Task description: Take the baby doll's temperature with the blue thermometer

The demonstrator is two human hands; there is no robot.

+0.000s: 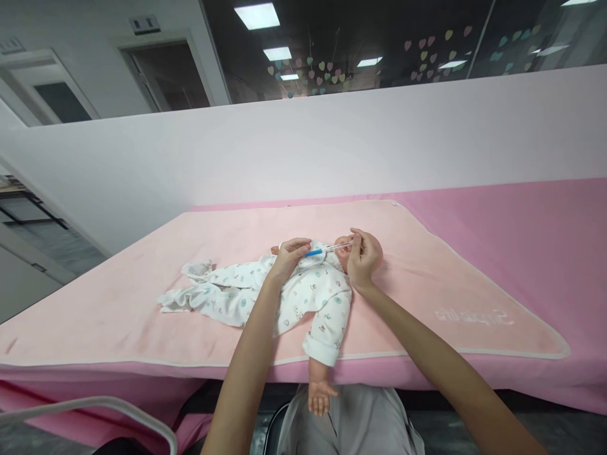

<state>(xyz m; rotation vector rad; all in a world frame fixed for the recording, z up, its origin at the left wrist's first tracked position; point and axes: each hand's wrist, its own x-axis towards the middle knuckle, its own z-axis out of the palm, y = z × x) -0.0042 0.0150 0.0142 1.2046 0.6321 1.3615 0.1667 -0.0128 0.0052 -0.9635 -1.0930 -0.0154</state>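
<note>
A baby doll (pixel 303 297) in a white patterned sleepsuit lies on its back on a pale pink blanket (pixel 427 297), head to the right, one arm hanging over the table's front edge. My left hand (pixel 289 256) rests on the doll's chest and pinches the blue end of a thin clear thermometer-like stick (pixel 327 250). My right hand (pixel 364 256) covers the doll's head, fingers curled round it and touching the stick's other end near the face. The doll's face is mostly hidden.
The blanket covers a table with a brighter pink sheet (pixel 545 221). A white wall (pixel 303 151) rises behind it. A white curved rail (pixel 118 411) sits at the lower left. My grey-trousered lap (pixel 351 423) is below the table edge.
</note>
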